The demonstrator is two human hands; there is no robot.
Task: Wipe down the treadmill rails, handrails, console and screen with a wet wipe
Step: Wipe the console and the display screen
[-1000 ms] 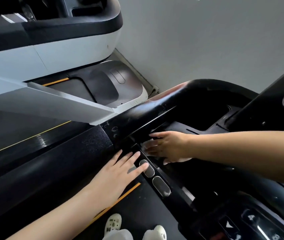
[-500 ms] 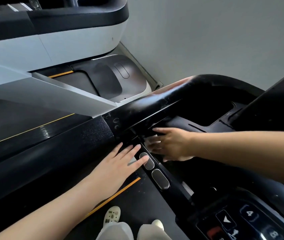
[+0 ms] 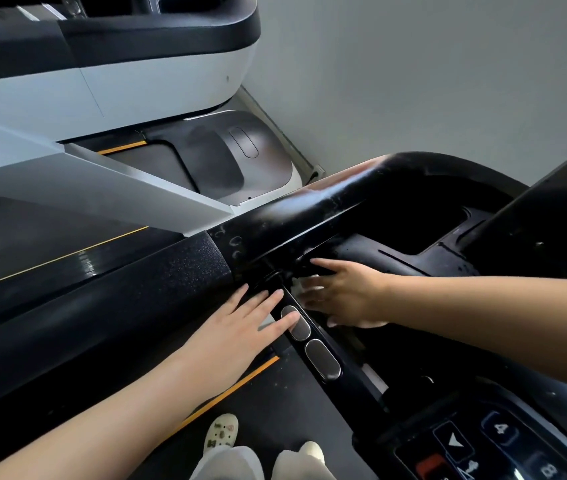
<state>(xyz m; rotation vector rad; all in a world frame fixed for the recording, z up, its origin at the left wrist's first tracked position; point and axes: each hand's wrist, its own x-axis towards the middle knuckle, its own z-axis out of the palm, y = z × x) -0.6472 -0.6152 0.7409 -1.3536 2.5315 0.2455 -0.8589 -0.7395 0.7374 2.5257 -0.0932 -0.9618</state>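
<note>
My right hand [image 3: 346, 295] lies flat on the black console ledge [image 3: 393, 254], fingers straight, pressing a white wet wipe [image 3: 301, 284] that shows only between and under the fingers. My left hand [image 3: 240, 332] rests flat on the textured black handrail [image 3: 129, 289], its fingertips reaching the front bar beside two oval metal sensor pads [image 3: 322, 360]. The glossy upper rail [image 3: 327, 202] curves above both hands and shows wet streaks. The console keypad [image 3: 476, 441] with lit buttons sits at the lower right.
A second treadmill with a white and black body [image 3: 119, 74] stands to the left, its grey motor cover [image 3: 240, 157] near the wall [image 3: 413, 71]. The belt with an orange stripe [image 3: 237, 386] lies below, where feet in white clogs [image 3: 221, 431] stand.
My right hand has slid the wipe slightly along the ledge near the rail joint. My left hand stays in place. The view has shifted a little, showing more of the keypad.
</note>
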